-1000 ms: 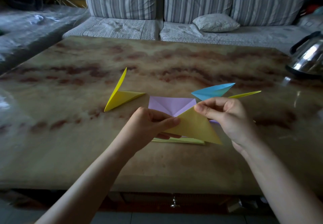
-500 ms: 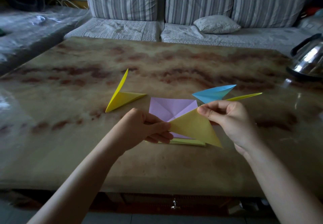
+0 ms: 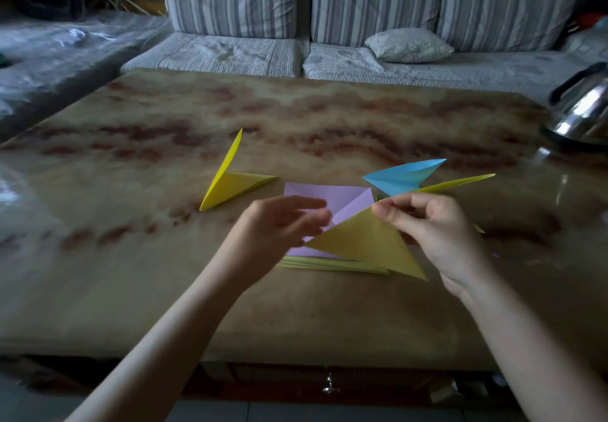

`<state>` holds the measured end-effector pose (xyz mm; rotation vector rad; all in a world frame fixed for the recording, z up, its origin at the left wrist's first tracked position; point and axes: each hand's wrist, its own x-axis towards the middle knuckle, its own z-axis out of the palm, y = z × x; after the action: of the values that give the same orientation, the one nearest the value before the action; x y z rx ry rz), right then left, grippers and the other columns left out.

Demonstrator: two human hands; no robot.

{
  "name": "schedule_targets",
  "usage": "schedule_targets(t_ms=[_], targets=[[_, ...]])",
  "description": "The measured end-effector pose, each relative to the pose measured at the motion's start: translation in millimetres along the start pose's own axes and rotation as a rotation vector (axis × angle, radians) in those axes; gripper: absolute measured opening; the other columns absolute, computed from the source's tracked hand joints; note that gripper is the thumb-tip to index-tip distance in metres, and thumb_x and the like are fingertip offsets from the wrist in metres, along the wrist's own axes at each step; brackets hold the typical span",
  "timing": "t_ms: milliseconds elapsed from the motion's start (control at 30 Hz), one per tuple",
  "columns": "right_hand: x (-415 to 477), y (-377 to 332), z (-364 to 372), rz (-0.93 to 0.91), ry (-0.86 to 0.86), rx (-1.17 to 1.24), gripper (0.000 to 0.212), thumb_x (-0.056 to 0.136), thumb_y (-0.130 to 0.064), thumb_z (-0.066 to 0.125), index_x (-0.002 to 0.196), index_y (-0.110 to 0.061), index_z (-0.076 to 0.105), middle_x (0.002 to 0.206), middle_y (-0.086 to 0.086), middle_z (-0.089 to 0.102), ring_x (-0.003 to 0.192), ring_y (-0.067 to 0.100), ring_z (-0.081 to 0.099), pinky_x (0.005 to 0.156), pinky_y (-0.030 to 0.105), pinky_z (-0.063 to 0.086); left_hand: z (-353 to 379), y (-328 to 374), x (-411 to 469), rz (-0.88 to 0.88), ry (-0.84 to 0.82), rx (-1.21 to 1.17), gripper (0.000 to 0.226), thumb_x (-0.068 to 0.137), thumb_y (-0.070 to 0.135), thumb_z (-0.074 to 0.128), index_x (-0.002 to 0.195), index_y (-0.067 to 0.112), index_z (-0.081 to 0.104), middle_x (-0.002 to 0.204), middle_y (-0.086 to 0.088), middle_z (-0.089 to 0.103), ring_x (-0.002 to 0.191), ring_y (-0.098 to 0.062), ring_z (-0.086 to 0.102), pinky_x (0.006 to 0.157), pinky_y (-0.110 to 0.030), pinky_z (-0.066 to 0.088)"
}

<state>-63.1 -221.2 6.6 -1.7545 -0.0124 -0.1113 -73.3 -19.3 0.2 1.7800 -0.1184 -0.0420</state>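
Above the table [image 3: 329, 125], right hand [image 3: 437, 234] pinches yellow triangle [image 3: 365, 244]; left hand [image 3: 276, 224] loosely spread.

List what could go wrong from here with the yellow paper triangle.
1. Only the right hand plainly pinches the yellow paper triangle, at its upper corner; the left hand is blurred, its hold unclear. The layers may slip and the crease go crooked.
2. The blue folded piece lies just behind the right hand; a knuckle might knock it.
3. The triangle hangs over the purple sheet, which a lowered hand could shift.
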Motion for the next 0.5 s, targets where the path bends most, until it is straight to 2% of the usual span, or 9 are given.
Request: schedule_targets(t_ms=[67,167,233,267,367,433,500], targets=[[-3,0,5,0.002,-0.027,0.018,0.024,0.062,-0.035,0.074,0.075,-0.015,0.073,0.073,0.002,0.071,0.072,0.012,0.061,0.076,0.032,0.049,11,-1,-3,0.025,-0.019,0.034,0.017,0.072,0.03,0.078,0.088,0.032,0.072,0.075,0.002,0.075,0.068,-0.005,0.066,0.064,-0.02,0.054],[-6,-2,3,0.013,-0.114,-0.02,0.032,0.06,-0.037,0.073,0.083,-0.014,0.072,0.075,0.001,0.071,0.069,0.006,0.062,0.07,0.021,0.048,19,-1,-5,0.054,0.068,0.005,0.018,0.075,0.006,0.075,0.081,0.024,0.074,0.063,0.001,0.07,0.054,-0.005,0.061,0.053,-0.016,0.05],[-6,-5,-4,0.078,-0.197,-0.016,0.041,0.059,-0.03,0.075,0.091,-0.006,0.069,0.077,0.007,0.073,0.064,0.01,0.066,0.063,0.018,0.052,18,1,-4,0.048,0.128,-0.038,0.019,0.076,0.002,0.073,0.079,0.021,0.074,0.063,0.002,0.07,0.052,-0.005,0.062,0.053,-0.016,0.05],[-7,-7,-8,0.12,-0.244,0.005,0.042,0.06,-0.023,0.075,0.093,0.0,0.067,0.075,0.012,0.073,0.06,0.015,0.068,0.058,0.021,0.055,15,2,-3,0.052,0.15,-0.063,0.02,0.076,0.002,0.073,0.078,0.022,0.073,0.064,0.003,0.071,0.053,-0.006,0.063,0.054,-0.016,0.051],[-9,-13,-17,0.167,-0.309,-0.008,0.036,0.06,-0.011,0.074,0.09,0.006,0.063,0.072,0.02,0.072,0.058,0.025,0.07,0.054,0.03,0.057,12,5,-2,0.055,0.153,-0.13,0.02,0.076,0.001,0.072,0.078,0.021,0.073,0.065,0.004,0.072,0.057,-0.007,0.066,0.056,-0.018,0.054],[-8,-14,-26,0.168,-0.287,-0.022,0.029,0.06,-0.007,0.073,0.085,0.004,0.062,0.067,0.018,0.071,0.054,0.022,0.069,0.052,0.027,0.057,14,5,-3,0.041,0.123,-0.147,0.017,0.078,0.001,0.071,0.079,0.018,0.073,0.066,0.004,0.072,0.059,-0.008,0.067,0.056,-0.02,0.054],[-4,-17,-42,0.167,-0.23,-0.055,0.022,0.066,-0.002,0.07,0.085,0.003,0.062,0.062,0.013,0.071,0.05,0.017,0.067,0.048,0.024,0.055,14,2,-3,0.059,0.141,-0.063,0.016,0.081,0.003,0.068,0.08,0.018,0.073,0.068,0.003,0.073,0.063,-0.011,0.07,0.058,-0.024,0.055]])
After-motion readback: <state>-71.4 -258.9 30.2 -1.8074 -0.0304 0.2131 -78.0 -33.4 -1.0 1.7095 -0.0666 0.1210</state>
